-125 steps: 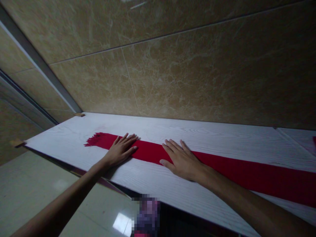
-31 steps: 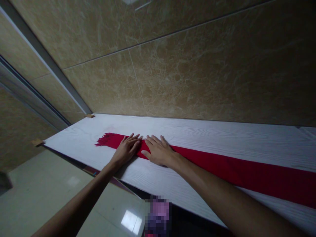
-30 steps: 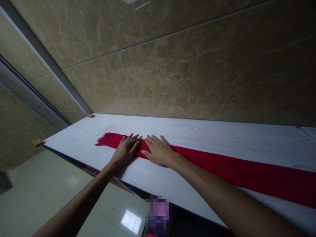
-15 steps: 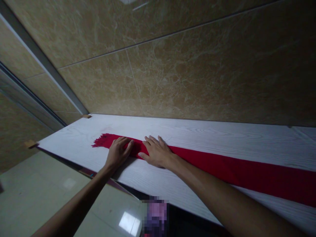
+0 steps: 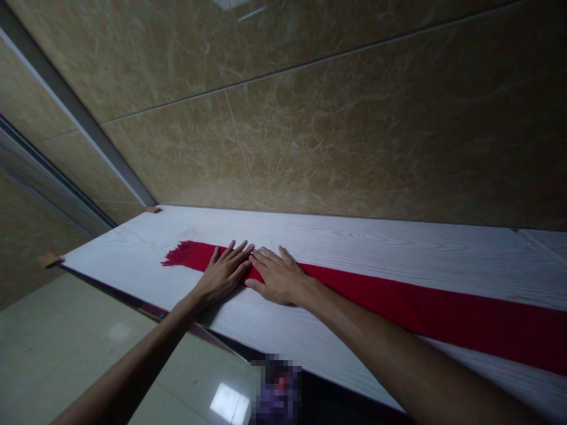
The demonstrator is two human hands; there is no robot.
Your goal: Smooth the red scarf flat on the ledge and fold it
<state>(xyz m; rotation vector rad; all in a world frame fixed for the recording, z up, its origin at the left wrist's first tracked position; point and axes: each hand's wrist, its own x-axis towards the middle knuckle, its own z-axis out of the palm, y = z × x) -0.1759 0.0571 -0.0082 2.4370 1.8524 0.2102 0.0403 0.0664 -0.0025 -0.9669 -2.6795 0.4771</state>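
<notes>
1. Left hand [image 5: 222, 274] uncurled since half a second ago; it's open, palm-down, beside the open right hand [image 5: 278, 277].
2. Red scarf [image 5: 443, 313] is under both, lengthwise on the white tabletop [image 5: 119, 251].
3. Visible stretch looks flat already; right end's off-frame, dunno what's left.

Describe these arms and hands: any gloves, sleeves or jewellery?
The left hand and right hand are ungloved human hands with slender fingers. No ring, watch or bracelet can be made out, and the visible forearms are bare, without sleeves.
</notes>
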